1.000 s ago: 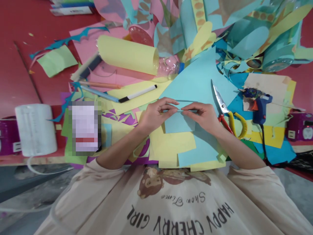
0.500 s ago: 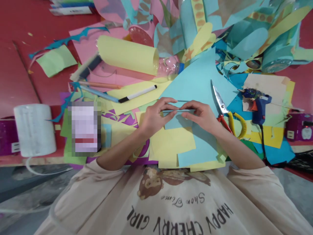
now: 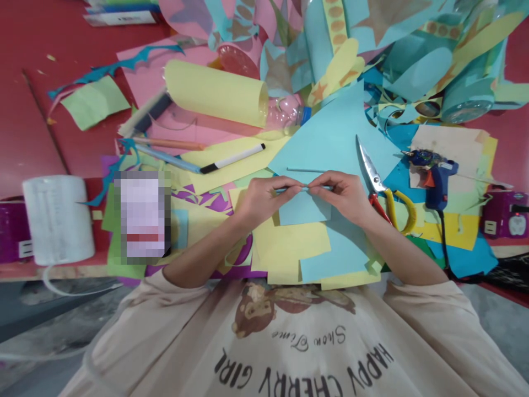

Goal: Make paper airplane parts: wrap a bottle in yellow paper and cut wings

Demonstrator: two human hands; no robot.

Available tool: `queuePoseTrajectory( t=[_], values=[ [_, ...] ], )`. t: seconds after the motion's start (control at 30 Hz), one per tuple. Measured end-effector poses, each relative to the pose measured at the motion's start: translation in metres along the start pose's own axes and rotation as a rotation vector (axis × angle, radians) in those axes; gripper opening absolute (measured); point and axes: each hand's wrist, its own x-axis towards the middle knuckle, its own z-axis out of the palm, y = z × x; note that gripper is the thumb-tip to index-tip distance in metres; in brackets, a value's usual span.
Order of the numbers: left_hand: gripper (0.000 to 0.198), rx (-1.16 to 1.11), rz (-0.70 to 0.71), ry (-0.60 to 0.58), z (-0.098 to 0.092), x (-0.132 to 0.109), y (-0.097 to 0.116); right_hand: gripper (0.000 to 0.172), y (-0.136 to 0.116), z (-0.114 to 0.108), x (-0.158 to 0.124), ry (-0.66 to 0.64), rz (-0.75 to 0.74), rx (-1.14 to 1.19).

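Observation:
A thin blue paper roll (image 3: 305,188) lies between my two hands, pinched near its middle. My left hand (image 3: 270,198) has thumb and index finger pressed together on its left part. From the other side my right hand (image 3: 341,193) pinches it, fingertips almost touching those of my left hand. Just beyond my fingers, a second thin blue stick (image 3: 306,170) lies on a large light-blue sheet (image 3: 326,138). Below my hands is a small light-blue piece of paper (image 3: 303,212), partly over a yellow sheet (image 3: 289,242).
Open scissors (image 3: 382,190) lie right of my right hand, with a blue glue gun (image 3: 438,176) farther right. A marker (image 3: 233,158) and a yellow paper-wrapped bottle (image 3: 217,94) are beyond my left hand. A blurred-out phone-like object (image 3: 144,215) sits left.
My fingertips have come together at the middle of the roll. My right index finger has moved off the farther stick, which now lies uncovered. The small light-blue paper has shifted slightly.

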Motion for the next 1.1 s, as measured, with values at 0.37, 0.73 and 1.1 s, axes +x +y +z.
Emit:
queuePoseTrajectory(
  t=[0.37,0.73,1.1],
  values=[
    [0.024,-0.044,0.033,0.047,0.0004,0.0006,0.0019,0.015,0.0001,0.0005,0.0002,-0.018,0.045,0.047],
    [0.014,-0.065,0.101,0.055,0.0002,0.0015,0.0015,0.007,0.0026,0.0007,-0.0001,0.002,-0.029,0.037],
    [0.035,-0.104,0.193,0.120,0.0031,-0.0029,-0.0060,0.029,-0.0010,0.0001,0.0015,-0.068,0.115,0.033]
  ],
)
